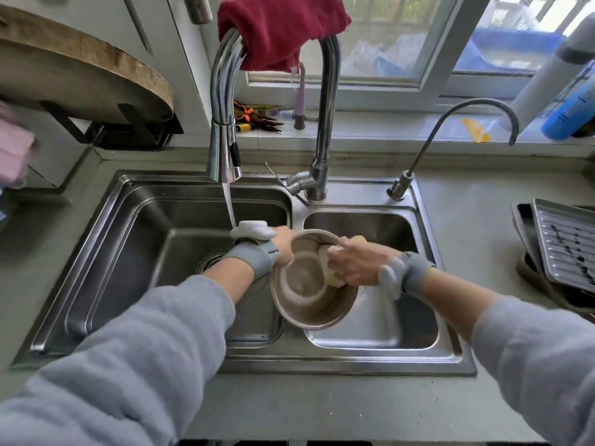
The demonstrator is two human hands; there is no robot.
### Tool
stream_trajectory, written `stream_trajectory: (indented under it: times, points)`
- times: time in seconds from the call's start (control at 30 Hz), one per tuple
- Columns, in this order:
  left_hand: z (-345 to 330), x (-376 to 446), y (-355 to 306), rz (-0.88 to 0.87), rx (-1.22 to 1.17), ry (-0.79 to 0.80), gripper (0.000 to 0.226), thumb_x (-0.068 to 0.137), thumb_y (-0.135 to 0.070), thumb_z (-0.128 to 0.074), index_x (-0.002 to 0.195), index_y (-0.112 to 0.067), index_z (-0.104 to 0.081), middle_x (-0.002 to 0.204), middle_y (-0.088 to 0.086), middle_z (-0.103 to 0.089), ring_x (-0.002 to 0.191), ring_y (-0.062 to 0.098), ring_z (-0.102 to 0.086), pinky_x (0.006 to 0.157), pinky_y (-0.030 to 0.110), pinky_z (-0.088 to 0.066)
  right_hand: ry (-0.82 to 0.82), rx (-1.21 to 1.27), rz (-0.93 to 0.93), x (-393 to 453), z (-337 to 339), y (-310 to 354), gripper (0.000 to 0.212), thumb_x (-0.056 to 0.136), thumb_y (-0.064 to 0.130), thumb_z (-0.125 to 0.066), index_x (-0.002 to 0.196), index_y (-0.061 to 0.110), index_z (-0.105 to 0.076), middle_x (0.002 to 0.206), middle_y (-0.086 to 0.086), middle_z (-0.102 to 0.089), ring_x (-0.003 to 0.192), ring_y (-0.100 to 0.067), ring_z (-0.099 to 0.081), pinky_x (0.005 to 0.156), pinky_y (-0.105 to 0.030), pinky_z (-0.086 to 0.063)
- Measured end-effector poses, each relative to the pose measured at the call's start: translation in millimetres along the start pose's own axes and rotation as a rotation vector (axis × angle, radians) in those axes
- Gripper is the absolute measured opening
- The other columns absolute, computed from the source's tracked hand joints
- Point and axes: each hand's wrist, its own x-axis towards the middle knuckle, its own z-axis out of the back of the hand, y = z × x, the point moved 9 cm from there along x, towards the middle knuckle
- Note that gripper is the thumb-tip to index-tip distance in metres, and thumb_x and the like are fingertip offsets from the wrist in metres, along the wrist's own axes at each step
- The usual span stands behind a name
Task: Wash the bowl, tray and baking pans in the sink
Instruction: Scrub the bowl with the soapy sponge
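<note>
A steel bowl (309,297) is tilted over the divider of the double sink (370,358), its inside facing me. My left hand (283,249) grips the bowl's left rim. My right hand (357,265) presses a pale yellow sponge (335,278) against the bowl's inner right side. Water runs from the tall faucet (223,146) down onto my left wrist. A ridged grey tray (566,243) lies on stacked dark baking pans (528,233) on the counter at the right edge.
A red cloth (280,27) hangs over the faucet arch. A thin second tap (450,123) stands behind the right basin. Pliers (254,117) and a brush lie on the windowsill, a blue bottle (570,111) at far right. A round wooden board (80,75) rests upper left.
</note>
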Motion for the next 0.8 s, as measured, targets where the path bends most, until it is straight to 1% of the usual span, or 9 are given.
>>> stream_trajectory:
  times: [0.07, 0.13, 0.2, 0.33, 0.43, 0.5, 0.63, 0.73, 0.8]
  points:
    - [-0.6, 6.0, -4.1, -0.009, 0.034, 0.006, 0.026, 0.084, -0.017, -0.057, 0.109, -0.011, -0.062, 0.111, 0.011, -0.067, 0.096, 0.032, -0.064, 0.079, 0.034, -0.051, 0.018, -0.184, 0.08, -0.2, 3.0, -9.5, 0.012, 0.082, 0.027, -0.063, 0.091, 0.033, -0.069, 0.098, 0.011, -0.06, 0.1, -0.014, -0.056, 0.081, -0.025, -0.042]
    - [6.8, 2.7, -4.2, -0.022, -0.016, -0.022, 0.031, 0.084, -0.014, -0.056, 0.114, -0.013, -0.061, 0.114, 0.009, -0.066, 0.1, 0.032, -0.062, 0.08, 0.033, -0.049, -0.053, -0.059, 0.053, -5.6, 4.7, -14.8, 0.019, 0.091, 0.019, -0.054, 0.104, 0.021, -0.067, 0.108, -0.001, -0.059, 0.106, -0.021, -0.052, 0.082, -0.029, -0.035]
    - [9.4, -2.2, 6.7, 0.002, -0.24, -0.029, 0.032, 0.083, -0.006, -0.052, 0.114, -0.014, -0.06, 0.106, 0.01, -0.064, 0.096, 0.03, -0.061, 0.071, 0.028, -0.047, -0.024, 0.122, -0.023, -8.5, 4.6, -7.8, 0.007, 0.08, 0.02, -0.069, 0.086, 0.022, -0.069, 0.093, 0.002, -0.064, 0.099, -0.025, -0.05, 0.079, -0.032, -0.035]
    - [-4.9, -7.0, 45.2, 0.154, -0.637, -0.123, 0.031, 0.08, 0.0, -0.046, 0.104, -0.014, -0.058, 0.086, 0.011, -0.062, 0.068, 0.026, -0.057, 0.045, 0.02, -0.04, -0.162, 0.385, -0.034, -10.4, 11.6, 16.5, 0.023, 0.059, 0.026, -0.084, 0.058, 0.027, -0.061, 0.064, 0.015, -0.058, 0.083, -0.014, -0.039, 0.072, -0.027, -0.028]
    - [-13.9, -9.5, 51.2, 0.178, -0.533, -0.194, 0.063, 0.08, -0.015, -0.056, 0.139, -0.018, -0.037, 0.129, 0.012, -0.053, 0.118, 0.033, -0.052, 0.088, 0.028, -0.047, -0.242, 0.469, -0.107, -19.5, 22.7, -12.3, 0.024, 0.061, 0.029, -0.083, 0.059, 0.028, -0.06, 0.064, 0.017, -0.058, 0.081, -0.013, -0.046, 0.07, -0.025, -0.027]
    - [-3.9, -15.8, 40.7, 0.04, -0.353, -0.293, 0.087, 0.076, -0.038, -0.054, 0.151, -0.022, -0.014, 0.156, 0.006, -0.019, 0.145, 0.025, -0.019, 0.115, 0.036, -0.025, -0.304, 0.519, -0.183, -31.3, 23.7, -35.4, 0.024, 0.061, 0.027, -0.083, 0.06, 0.028, -0.059, 0.066, 0.017, -0.058, 0.079, -0.013, -0.051, 0.071, -0.026, -0.028]
    - [20.2, -28.5, 11.6, -0.315, 0.101, -0.418, 0.106, 0.07, -0.081, -0.027, 0.152, -0.019, -0.005, 0.159, -0.003, 0.01, 0.145, 0.017, 0.02, 0.121, 0.038, 0.007, -0.316, 0.688, -0.286, -51.8, 9.2, -54.8, 0.025, 0.068, 0.03, -0.081, 0.063, 0.026, -0.057, 0.063, 0.016, -0.058, 0.079, -0.012, -0.051, 0.072, -0.026, -0.03]
    - [31.3, -35.6, -2.6, -0.405, 0.364, -0.531, 0.113, 0.076, -0.079, -0.038, 0.148, -0.011, 0.017, 0.154, 0.004, 0.028, 0.141, 0.019, 0.03, 0.116, 0.033, 0.019, -0.357, 0.767, -0.384, -64.6, 3.8, -75.0, 0.014, 0.073, 0.032, -0.072, 0.069, 0.025, -0.06, 0.07, 0.01, -0.063, 0.085, -0.018, -0.057, 0.079, -0.031, -0.037]
    - [49.0, -44.0, -16.8, -0.435, 0.27, -0.681, 0.115, 0.075, -0.076, -0.04, 0.149, -0.001, 0.007, 0.157, 0.013, 0.017, 0.145, 0.021, 0.02, 0.118, 0.032, 0.014, -0.393, 0.764, -0.42, -68.4, 10.6, -89.0, 0.013, 0.072, 0.03, -0.073, 0.071, 0.024, -0.061, 0.073, 0.006, -0.063, 0.089, -0.018, -0.056, 0.078, -0.028, -0.034]
